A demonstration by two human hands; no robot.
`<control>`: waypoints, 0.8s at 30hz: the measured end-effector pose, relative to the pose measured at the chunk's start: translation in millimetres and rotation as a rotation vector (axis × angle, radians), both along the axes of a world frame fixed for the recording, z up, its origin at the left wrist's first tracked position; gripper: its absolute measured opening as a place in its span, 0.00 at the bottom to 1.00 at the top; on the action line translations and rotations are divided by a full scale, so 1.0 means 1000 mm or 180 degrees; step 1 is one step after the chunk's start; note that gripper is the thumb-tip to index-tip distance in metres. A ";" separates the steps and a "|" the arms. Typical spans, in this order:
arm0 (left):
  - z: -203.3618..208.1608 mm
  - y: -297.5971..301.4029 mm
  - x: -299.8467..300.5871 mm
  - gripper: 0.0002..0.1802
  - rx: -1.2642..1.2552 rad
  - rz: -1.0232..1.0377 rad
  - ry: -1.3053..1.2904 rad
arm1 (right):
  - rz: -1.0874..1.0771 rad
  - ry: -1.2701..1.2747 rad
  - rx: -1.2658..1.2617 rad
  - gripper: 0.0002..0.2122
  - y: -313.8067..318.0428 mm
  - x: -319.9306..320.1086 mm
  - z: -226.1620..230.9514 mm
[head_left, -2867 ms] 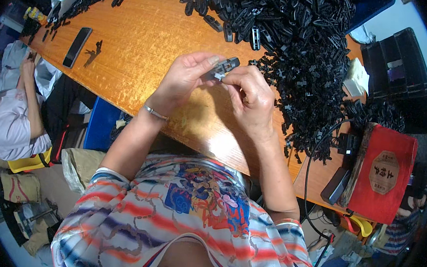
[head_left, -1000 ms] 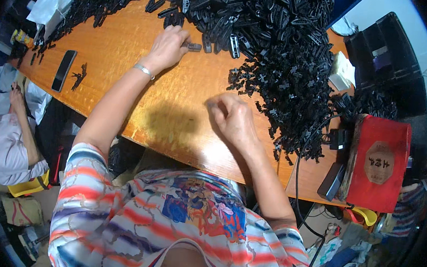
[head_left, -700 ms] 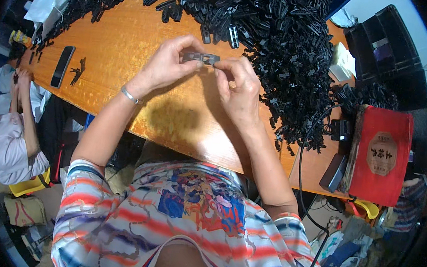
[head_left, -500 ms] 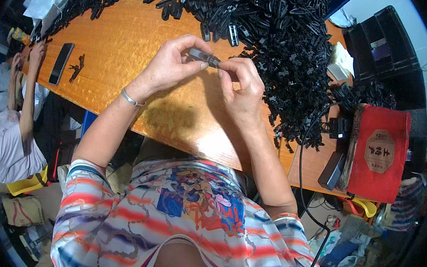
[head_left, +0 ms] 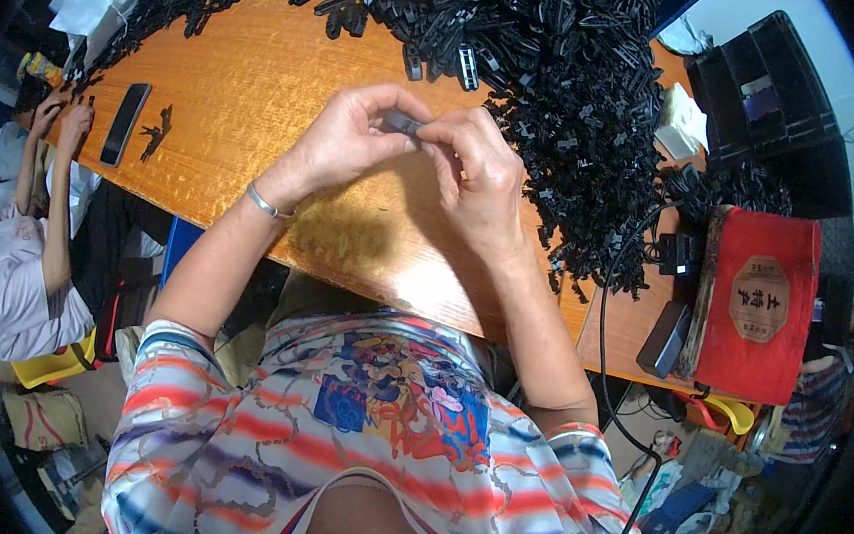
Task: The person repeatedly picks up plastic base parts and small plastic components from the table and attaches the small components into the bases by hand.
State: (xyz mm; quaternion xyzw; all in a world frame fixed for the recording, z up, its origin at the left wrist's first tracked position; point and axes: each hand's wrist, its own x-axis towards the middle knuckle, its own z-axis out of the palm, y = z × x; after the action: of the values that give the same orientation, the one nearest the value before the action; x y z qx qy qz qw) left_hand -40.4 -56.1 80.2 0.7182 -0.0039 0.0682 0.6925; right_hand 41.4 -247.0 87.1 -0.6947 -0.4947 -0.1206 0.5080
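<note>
Above the table, my left hand [head_left: 341,145] pinches a small dark grey plastic clip [head_left: 400,121] between thumb and fingers. My right hand [head_left: 482,176] is closed at the clip's right end, thumb and fingertips pressed together there. Those fingertips cover that end, so any smaller part between them is hidden. Beyond my hands lies a big heap of black plastic clips [head_left: 506,22]. To the right of my right hand spreads a heap of smaller black plastic pieces [head_left: 597,150].
On the wooden table [head_left: 231,81] lie a phone [head_left: 124,125] and a few loose black pieces [head_left: 156,135]. At right are a red box [head_left: 755,303], a black block [head_left: 664,338], a cable [head_left: 603,321] and white tissues [head_left: 681,124]. Another person [head_left: 20,275] works at far left.
My hands have come closer together, and the right fingers now cover the clip's right end, which showed before. My left hand sits slightly lower. The other person's hands have moved.
</note>
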 end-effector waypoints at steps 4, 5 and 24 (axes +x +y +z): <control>-0.003 -0.002 -0.002 0.14 0.0105 -0.0024 0.0112 | 0.0049 -0.0192 -0.0176 0.06 -0.004 0.004 -0.002; 0.000 -0.003 -0.004 0.14 0.0208 0.0018 0.0214 | 0.0037 -0.0185 -0.0181 0.06 -0.005 0.003 -0.003; -0.006 -0.003 -0.020 0.17 -0.0312 -0.0267 0.0460 | 0.0310 0.0354 -0.0555 0.05 -0.013 -0.002 -0.011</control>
State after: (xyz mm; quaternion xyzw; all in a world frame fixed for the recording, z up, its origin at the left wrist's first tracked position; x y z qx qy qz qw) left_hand -60.5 -58.6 74.0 0.6857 0.0193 -0.0128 0.7275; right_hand 39.5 -260.5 76.2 -0.7171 -0.5075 -0.0135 0.4776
